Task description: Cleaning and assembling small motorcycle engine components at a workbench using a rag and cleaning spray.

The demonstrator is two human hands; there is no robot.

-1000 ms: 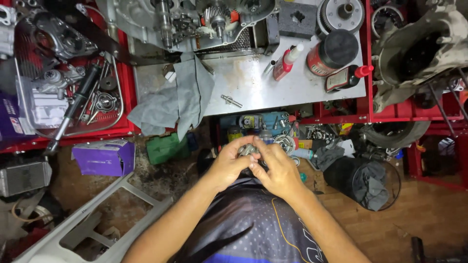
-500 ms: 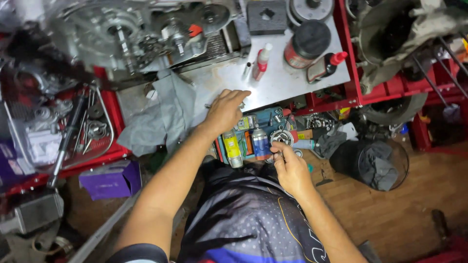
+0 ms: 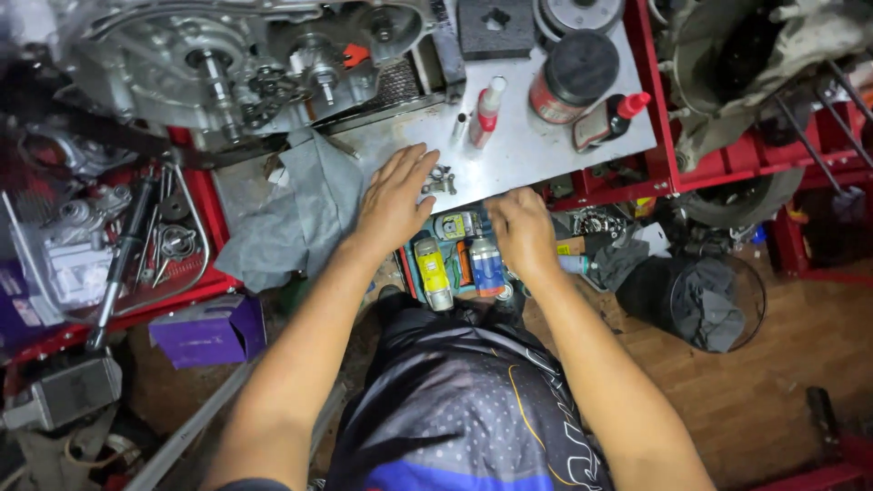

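The left hand (image 3: 393, 202) lies flat and released on the metal bench (image 3: 546, 145), fingertips just beside small metal parts (image 3: 440, 180) to its right; the right hand (image 3: 522, 229) curls at the bench's near edge, whether it grips anything I cannot tell; between the hands, nearer, stand a yellow can (image 3: 433, 273) and a blue can (image 3: 486, 265); farther right, a red-capped white bottle (image 3: 488, 111) and a black-lidded red tin (image 3: 571, 76); near left, a purple box (image 3: 205, 329).

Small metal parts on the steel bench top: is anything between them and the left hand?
Nothing visible. The left hand lies flat on the bench top, fingertips right beside the small metal parts. The grey rag lies on the hand's other side.
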